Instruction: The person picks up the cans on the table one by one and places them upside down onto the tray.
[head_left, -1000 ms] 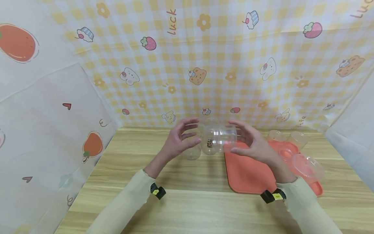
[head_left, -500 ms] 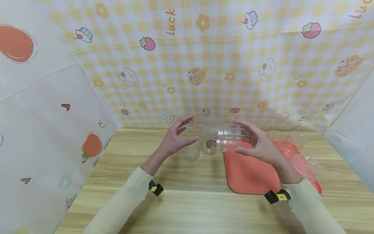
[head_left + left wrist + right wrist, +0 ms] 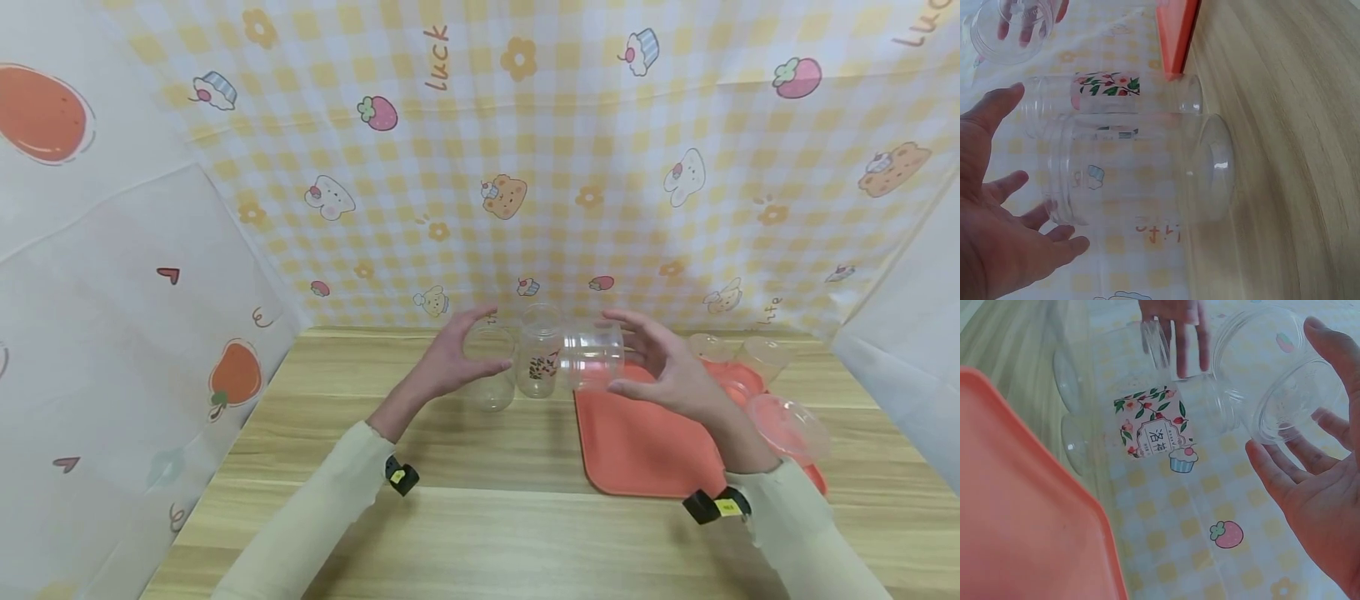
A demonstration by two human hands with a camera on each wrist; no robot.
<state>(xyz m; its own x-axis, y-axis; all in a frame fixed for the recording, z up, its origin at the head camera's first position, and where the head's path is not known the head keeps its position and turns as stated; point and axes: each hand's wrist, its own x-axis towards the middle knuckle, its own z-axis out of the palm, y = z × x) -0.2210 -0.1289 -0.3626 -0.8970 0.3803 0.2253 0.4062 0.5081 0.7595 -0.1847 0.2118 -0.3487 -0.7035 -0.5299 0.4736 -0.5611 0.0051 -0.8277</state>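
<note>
My left hand (image 3: 453, 358) is at the mouth of an upright clear jar (image 3: 491, 392). In the left wrist view, the spread thumb and fingers (image 3: 1054, 250) lie about the rim of that jar (image 3: 1141, 175), with the thumb apart from it. My right hand (image 3: 660, 367) holds another clear jar (image 3: 592, 358) sideways, gripping one end between thumb and fingers; in the right wrist view this jar (image 3: 1297, 381) is close to the palm. Between the hands stands a narrower clear jar with a floral label (image 3: 538, 367), partly behind the held one.
A red tray (image 3: 645, 450) lies at the right under my right forearm. Several clear containers stand at its far right side, among them a round clear one (image 3: 787, 425). A checked cloth (image 3: 585, 125) hangs behind the wooden table (image 3: 495, 542).
My left hand has drawn slightly left and its fingers have moved about the upright jar's mouth. My right hand has shifted a little right with the sideways jar, uncovering more of the floral label.
</note>
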